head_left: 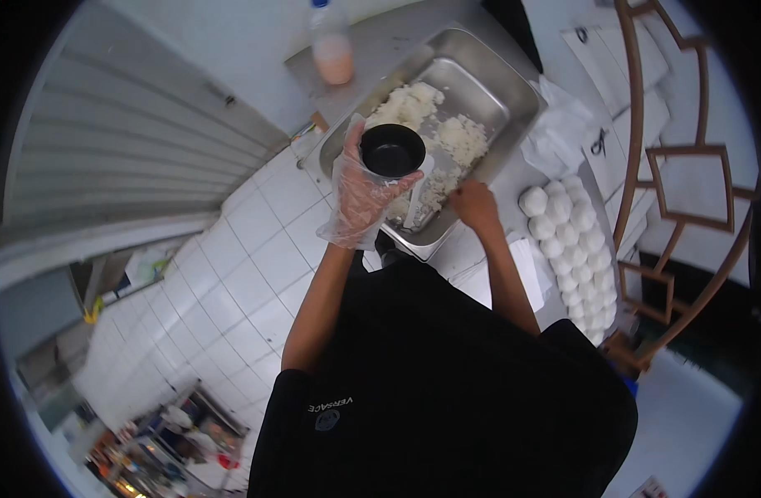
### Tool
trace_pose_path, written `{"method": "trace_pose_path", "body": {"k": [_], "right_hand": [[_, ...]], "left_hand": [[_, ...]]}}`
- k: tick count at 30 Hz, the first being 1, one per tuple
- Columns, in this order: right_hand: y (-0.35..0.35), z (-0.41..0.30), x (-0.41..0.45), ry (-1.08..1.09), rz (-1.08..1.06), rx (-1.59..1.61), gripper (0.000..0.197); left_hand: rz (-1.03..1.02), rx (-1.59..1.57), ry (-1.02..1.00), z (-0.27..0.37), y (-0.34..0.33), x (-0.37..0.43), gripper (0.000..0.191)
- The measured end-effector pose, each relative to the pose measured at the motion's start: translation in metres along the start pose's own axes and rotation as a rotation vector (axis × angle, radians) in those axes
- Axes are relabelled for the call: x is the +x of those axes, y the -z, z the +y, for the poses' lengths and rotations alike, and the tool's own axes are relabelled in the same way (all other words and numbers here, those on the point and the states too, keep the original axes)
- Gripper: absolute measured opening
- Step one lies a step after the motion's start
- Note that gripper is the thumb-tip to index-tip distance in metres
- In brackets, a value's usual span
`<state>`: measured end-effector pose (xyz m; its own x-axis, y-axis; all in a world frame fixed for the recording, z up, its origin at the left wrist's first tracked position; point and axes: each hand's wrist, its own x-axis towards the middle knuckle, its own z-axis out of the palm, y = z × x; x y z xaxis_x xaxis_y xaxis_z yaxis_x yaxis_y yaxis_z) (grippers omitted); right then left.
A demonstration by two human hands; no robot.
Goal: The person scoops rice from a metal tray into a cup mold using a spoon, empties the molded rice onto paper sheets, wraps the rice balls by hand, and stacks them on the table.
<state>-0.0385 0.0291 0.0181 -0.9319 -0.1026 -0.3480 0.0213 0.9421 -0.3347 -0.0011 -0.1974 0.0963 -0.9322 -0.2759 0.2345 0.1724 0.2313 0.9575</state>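
My left hand [362, 193], in a clear plastic glove, holds a small round black bowl [393, 150] with its fingers around the rim; no food shows in the bowl. Beneath it lies a deep stainless steel pan [523, 106] with clumps of white rice [461, 138]. A white plastic paddle [416, 198] rests in the pan, partly hidden by my left hand. My right hand [474, 202] appears bare and is curled at the pan's near right edge; whether it grips anything there is hidden.
Wrapped white balls [567, 233] stand in rows at the right, beside a clear plastic bag [558, 127] and white sheets [527, 267]. A blue-capped bottle [332, 53] stands behind the pan. A brown metal frame [632, 124] rises at the far right.
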Motion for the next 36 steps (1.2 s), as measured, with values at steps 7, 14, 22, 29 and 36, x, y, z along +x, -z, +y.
{"method": "trace_pose_path", "body": {"k": [7, 14, 22, 29, 36], "right_hand": [[-0.056, -0.040, 0.009, -0.066, -0.126, -0.024, 0.036], [-0.085, -0.028, 0.037, -0.300, -0.123, 0.090, 0.037], [-0.093, -0.038, 0.025, -0.390, -0.145, 0.034, 0.043], [-0.069, -0.040, 0.024, -0.354, -0.235, 0.029, 0.045], [-0.088, -0.018, 0.029, -0.259, 0.068, 0.102, 0.043]], "left_hand": [[-0.208, 0.347, -0.234, -0.051, -0.013, 0.055, 0.102], [-0.517, 0.604, -0.121, -0.086, 0.007, 0.085, 0.102], [-1.063, 1.022, -0.144, -0.128, -0.001, 0.049, 0.042], [-1.121, 0.978, -0.154, -0.161, -0.031, 0.060, 0.020], [-1.136, 0.854, -0.329, -0.160, -0.041, 0.060, 0.036]]}}
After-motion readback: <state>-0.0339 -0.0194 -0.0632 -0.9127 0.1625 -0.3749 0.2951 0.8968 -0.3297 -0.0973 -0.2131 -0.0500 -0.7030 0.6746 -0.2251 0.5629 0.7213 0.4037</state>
